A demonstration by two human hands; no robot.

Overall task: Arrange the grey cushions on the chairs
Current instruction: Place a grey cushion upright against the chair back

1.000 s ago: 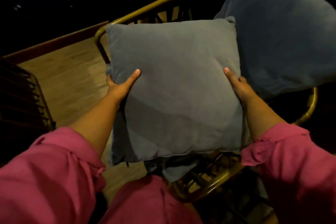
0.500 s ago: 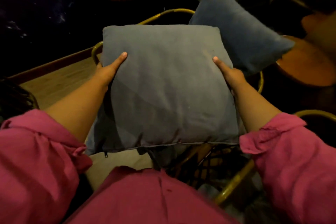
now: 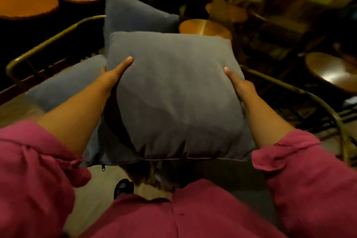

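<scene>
I hold a square grey cushion [image 3: 173, 94] flat in front of me at chest height. My left hand [image 3: 114, 75] grips its left edge, thumb on top. My right hand [image 3: 239, 85] grips its right edge the same way. Behind it a second grey cushion [image 3: 133, 15] stands upright against the back of a cane chair with a brass-coloured frame [image 3: 50, 38]. A third grey cushion [image 3: 65, 85] lies on that chair's seat at the left, partly hidden by my left arm. Another chair's curved frame [image 3: 301, 92] shows at the right.
Round wooden tabletops stand around: two at the far left [image 3: 29, 5], one behind the held cushion [image 3: 204, 27], one at the right [image 3: 332, 71]. Blurred dark furniture fills the far right. Pale wooden floor [image 3: 11, 108] shows at the left, and my pink sleeves fill the bottom.
The view has swung up and to the right. The held cushion stays in both hands; the upright cushion now sits behind and left of it, and the chair at the right has come into view.
</scene>
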